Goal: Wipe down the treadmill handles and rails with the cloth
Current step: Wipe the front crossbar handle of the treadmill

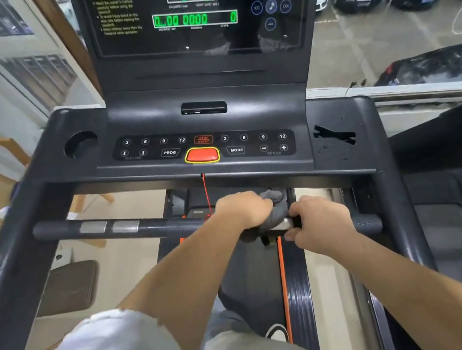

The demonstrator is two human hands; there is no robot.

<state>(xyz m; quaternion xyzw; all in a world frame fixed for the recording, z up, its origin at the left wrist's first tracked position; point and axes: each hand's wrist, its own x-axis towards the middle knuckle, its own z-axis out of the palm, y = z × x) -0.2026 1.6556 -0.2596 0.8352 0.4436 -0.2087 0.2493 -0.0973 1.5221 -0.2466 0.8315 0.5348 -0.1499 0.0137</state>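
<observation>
1. Cloth was bunched on the bar, right of centre, below the console, between both hands.
2. Left hand was clenched over cloth and bar, fingers wrapped toward the far side. Right hand sat just beside it with its fingers curled on the bar. Couldn't tell whether they also pinched the cloth edge.
3. Step in hand, as I read it, was wiping the bar's right half. The left half with its sensor plates, the left rail and the right rail looked not yet done. Surface sheen gave no way to confirm that.
4. To do it well, the cloth needed to wrap the full circumference, not just the top. Twisting while sliding would have covered the underside.
5. Right hand was best used as a brace only. It needed to shift outward ahead of the cloth, or the patch under it would have gone unwiped.
6. Red cord hung from the console down to the bar, right next to the left hand. Snagging it risked pulling the safety key, so the stroke needed to lift round it.
7. Seams at the sensor plates likely trapped grime. Slower passes there seemed warranted.
8. The bar ends at the rail joints needed the cloth pushed into the corner with a fingertip.
</observation>
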